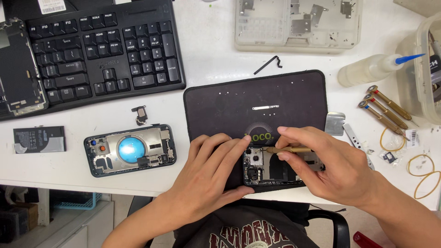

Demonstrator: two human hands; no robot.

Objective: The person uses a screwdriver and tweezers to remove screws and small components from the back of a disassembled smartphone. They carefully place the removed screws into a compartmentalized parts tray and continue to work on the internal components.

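Screwdriver (290, 149) pinched in right hand (330, 167) fingers over opened phone (275, 167); left hand (209, 177) fingers flat, steadying it.

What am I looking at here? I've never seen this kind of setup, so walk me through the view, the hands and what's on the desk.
There is no machine here: it is one picture from a camera worn on a person's head, looking down at their own two bare hands over a white desk.

The left hand lies flat, pressing down an opened phone on a black work mat. The right hand pinches a brass-coloured screwdriver, its tip at the phone's camera corner.

Around them: a second opened phone with a blue round part, a loose battery, a black keyboard, another dismantled phone frame at the far left, a clear parts tray, a squeeze bottle with a blue nozzle, three more screwdrivers and some rubber bands.
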